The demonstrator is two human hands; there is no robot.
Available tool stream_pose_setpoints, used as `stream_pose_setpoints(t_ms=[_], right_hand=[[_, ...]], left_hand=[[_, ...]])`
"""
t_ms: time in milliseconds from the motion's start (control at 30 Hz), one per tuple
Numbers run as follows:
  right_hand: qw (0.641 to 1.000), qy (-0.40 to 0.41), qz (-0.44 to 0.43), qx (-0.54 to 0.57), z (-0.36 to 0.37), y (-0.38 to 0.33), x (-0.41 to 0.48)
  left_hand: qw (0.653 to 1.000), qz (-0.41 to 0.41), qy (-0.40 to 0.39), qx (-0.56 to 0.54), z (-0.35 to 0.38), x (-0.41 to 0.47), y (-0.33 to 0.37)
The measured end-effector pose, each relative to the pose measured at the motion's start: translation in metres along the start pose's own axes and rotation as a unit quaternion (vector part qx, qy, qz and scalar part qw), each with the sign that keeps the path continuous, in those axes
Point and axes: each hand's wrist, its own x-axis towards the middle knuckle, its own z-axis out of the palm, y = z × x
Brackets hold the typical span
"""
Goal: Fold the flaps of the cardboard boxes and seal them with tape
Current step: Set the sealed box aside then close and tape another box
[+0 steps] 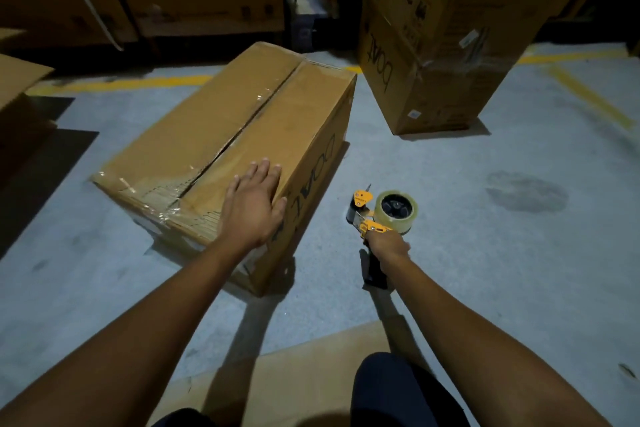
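A long brown cardboard box (214,135) lies on the grey floor, its two top flaps folded down and meeting in a dark centre seam. Wrinkled clear tape shows at the seam's near end and partway along it. My left hand (254,204) rests flat on the right flap near the box's near right corner, fingers straight. To the right of the box, my right hand (389,248) grips the handle of a yellow tape dispenser (381,215) carrying a roll of clear tape, held low over the floor and apart from the box.
Two stacked printed boxes (450,35) wrapped in film stand at the back right. More boxes line the back wall, and an open box (17,87) sits at the left edge. A flat cardboard sheet (294,381) lies by my knees. Yellow lines (588,94) cross the floor.
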Motion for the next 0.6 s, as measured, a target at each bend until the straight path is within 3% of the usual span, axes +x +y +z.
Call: stream_pose_setpoints(t_ms=[67, 133, 233, 333, 500, 600], right_hand=[[0.994, 0.036, -0.075, -0.075, 0.004, -0.014, -0.031], [0.97, 0.071, -0.216, -0.081, 0.011, -0.029, -0.068], [0.914, 0.077, -0.399, -0.011, 0.026, -0.063, -0.134], [0.859, 0.042, -0.507, 0.052, 0.05, -0.095, -0.186], [0.809, -0.003, -0.586, 0.041, 0.096, -0.095, -0.202], [0.749, 0.032, -0.662, 0.009, 0.112, -0.078, -0.183]], left_hand=[[1.0, -0.005, -0.001, -0.023, -0.003, -0.001, 0.001], [0.996, -0.019, -0.003, -0.086, -0.008, -0.001, 0.002], [0.984, -0.026, -0.033, -0.172, -0.022, 0.0, -0.001], [0.97, -0.012, -0.08, -0.231, -0.047, 0.001, -0.014], [0.99, -0.026, 0.037, -0.13, -0.048, -0.027, -0.052], [0.98, -0.036, 0.141, -0.14, -0.022, -0.043, -0.057]])
